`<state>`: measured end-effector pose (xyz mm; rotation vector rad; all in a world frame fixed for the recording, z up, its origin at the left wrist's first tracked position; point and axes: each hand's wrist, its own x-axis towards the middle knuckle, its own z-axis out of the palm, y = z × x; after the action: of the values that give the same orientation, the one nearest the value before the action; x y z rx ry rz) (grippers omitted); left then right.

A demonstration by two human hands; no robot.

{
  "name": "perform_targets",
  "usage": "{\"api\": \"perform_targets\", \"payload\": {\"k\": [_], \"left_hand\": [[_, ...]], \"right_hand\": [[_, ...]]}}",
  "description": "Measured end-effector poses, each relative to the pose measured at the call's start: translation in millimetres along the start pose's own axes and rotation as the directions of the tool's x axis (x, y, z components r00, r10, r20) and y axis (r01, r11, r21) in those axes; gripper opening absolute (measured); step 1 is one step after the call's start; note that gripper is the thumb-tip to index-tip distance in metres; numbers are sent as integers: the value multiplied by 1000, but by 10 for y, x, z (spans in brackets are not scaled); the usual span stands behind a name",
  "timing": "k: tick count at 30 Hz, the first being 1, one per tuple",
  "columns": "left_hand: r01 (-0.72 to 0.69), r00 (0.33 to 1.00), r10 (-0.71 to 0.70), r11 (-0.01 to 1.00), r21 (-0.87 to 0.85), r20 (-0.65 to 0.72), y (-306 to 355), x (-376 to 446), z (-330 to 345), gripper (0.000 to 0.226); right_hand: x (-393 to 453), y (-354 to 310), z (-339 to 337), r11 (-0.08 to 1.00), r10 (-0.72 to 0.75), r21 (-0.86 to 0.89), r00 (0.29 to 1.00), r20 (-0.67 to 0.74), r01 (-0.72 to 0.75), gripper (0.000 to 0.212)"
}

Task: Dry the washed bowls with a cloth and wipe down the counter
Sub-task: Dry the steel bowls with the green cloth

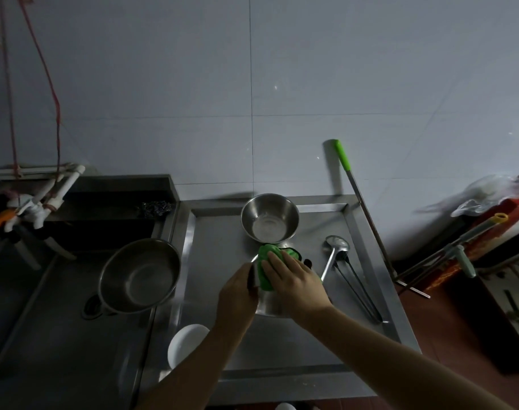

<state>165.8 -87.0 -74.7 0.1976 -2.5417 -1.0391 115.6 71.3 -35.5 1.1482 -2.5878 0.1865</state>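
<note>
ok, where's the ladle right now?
Head view: the ladle lies on the steel counter, right of the hands, beside the tongs and below-right of the empty steel bowl.

Around the counter (281, 344) I count three steel bowls: one (270, 218) at its back edge, one (268, 303) at its middle under two hands, left (237, 291) and right (293, 279), and a large one (140, 275) just left of it. One white bowl (185, 341) sits at its front-left corner. One green cloth (265, 261), one ladle (333, 253), and one pair of tongs (355, 288) lie on its right side.
</note>
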Motion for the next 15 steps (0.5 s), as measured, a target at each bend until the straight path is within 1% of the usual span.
{"api": "perform_targets", "payload": {"k": [2,3,4,5,6,7,9,10,11,12,13,14,15], "left_hand": [[-30,1000,30,999,20,-7,20,49,6,14],[-62,998,62,998,18,-12,-9,58,5,15],[-87,995,87,996,12,-41,-47,59,-4,18],[-75,994,73,997,-18,-80,-107,46,-12,22],[-31,991,21,996,-80,-130,-147,26,-36,27],[33,982,-63,985,-169,-177,-195,5,-67,32],[184,941,-262,928,-325,-215,-272,-30,-137,35],[255,916,-351,882,-396,-194,-298,-38,-160,33],[318,896,-423,826,-466,-137,-311,-44,-164,31],[373,885,-460,788,-491,-66,-320,-46,-155,28],[414,882,-472,779,-470,-5,-320,-41,-143,25],[410,898,-439,825,-390,16,-313,-26,-131,21],[356,929,-369,892,-279,8,-294,-7,-127,16]], "right_hand": [[18,-20,-18,1000,-8,-12,999,-41,8,68],[25,-19,-54,999,-30,-16,996,-80,29,63],[21,0,-84,998,-58,-17,992,-116,56,56],[9,27,-127,997,-72,-6,986,-148,71,49],[-13,79,-149,997,-65,21,982,-175,70,47],[-45,154,-160,996,-40,71,980,-193,54,49],[-121,322,-143,975,47,223,982,-181,-6,65],[-155,382,-123,956,87,293,983,-160,-37,73],[-165,409,-116,939,113,340,983,-142,-58,76],[-158,411,-107,930,129,359,984,-124,-76,77],[-139,388,-111,930,140,355,984,-108,-94,79],[-116,359,-109,936,142,338,985,-95,-102,80],[-100,323,-116,949,121,302,988,-94,-87,79]]}}
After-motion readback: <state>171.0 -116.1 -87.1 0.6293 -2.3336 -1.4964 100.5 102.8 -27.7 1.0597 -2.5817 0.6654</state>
